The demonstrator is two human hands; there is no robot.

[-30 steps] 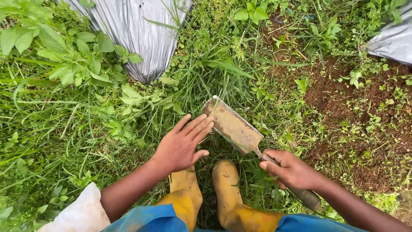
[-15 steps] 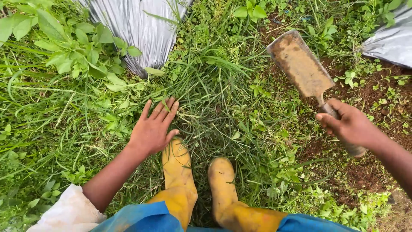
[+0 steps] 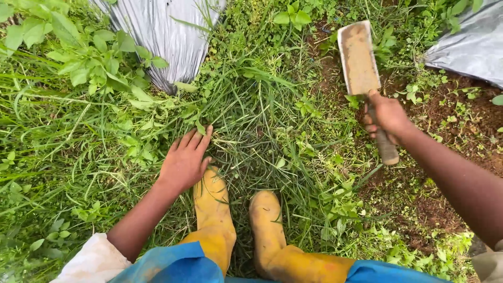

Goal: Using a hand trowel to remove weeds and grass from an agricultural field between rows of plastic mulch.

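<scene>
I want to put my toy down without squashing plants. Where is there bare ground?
The barest patch is the brown soil on the right, between the raised blade tool in the right hand and the grey plastic sheet; small weeds dot it. Around the left hand and yellow boots, thick grass crowds everything.

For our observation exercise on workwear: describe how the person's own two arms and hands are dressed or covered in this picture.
Both hands are bare, with no gloves, rings or watch visible. The left hand leads to a bare forearm ending in a white, slightly soiled sleeve pushed up near the elbow. The right hand also has a bare forearm; only a small patch of pale, beige-looking sleeve fabric shows at the frame edge.
</scene>
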